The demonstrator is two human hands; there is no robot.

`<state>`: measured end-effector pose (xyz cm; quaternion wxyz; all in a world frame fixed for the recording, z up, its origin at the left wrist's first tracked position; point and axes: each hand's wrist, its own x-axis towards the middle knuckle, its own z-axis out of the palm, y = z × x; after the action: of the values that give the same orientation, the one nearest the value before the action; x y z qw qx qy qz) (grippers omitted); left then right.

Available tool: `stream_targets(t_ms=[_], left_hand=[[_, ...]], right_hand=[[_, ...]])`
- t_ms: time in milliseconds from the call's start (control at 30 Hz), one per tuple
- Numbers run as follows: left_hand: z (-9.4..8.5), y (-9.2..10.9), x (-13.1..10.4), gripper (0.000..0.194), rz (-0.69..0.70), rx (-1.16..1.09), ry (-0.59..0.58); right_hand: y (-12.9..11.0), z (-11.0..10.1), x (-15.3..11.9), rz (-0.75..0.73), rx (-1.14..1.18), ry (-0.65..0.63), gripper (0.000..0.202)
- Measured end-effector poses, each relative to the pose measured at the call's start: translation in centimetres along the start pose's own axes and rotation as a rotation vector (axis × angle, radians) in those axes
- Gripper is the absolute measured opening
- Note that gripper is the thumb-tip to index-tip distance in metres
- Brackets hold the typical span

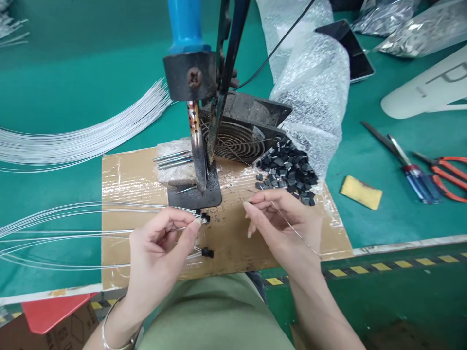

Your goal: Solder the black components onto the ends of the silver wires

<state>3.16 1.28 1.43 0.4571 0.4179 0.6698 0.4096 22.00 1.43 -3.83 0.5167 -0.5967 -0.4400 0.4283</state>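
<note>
My left hand [160, 243] pinches a thin white wire [116, 232] between thumb and forefinger, close to the wire's end. Small black connectors [205, 218] on wire ends show just beyond those fingertips. Below lies another black connector [207, 253] with wires running left behind my hand. My right hand [282, 221] is closed on a thin strand of solder wire [292, 226], which trails back over the palm toward the wrist. Between and above both hands, a blue-handled soldering iron [199, 155] is held tip down on a stand, over a dark base plate [209, 194].
Loose black connector pieces [288, 167] are heaped beside a round-grilled fan [237, 141]. A bundle of white wires [120, 124] lies left on the green table. At right are a yellow sponge [361, 192], a screwdriver [419, 182], orange-handled pliers [450, 175] and bubble wrap [314, 82].
</note>
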Motion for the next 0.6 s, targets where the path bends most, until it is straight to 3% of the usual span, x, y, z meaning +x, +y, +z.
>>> stream_targets(t_ms=[233, 367, 600], left_hand=[[-0.2, 0.3, 0.2, 0.01, -0.014, 0.019, -0.019], [-0.9, -0.2, 0.6, 0.01, 0.047, 0.025, -0.13], [-1.6, -0.3, 0.9, 0.015, 0.041, -0.034, -0.289]], right_hand=[[-1.6, 2.4, -1.1, 0.227, 0.352, -0.105, 0.004], [-1.6, 3.2, -1.4, 0.247, 0.471, -0.204, 0.006], [-1.8, 4.0, -1.6, 0.341, 0.536, -0.237, 0.01]])
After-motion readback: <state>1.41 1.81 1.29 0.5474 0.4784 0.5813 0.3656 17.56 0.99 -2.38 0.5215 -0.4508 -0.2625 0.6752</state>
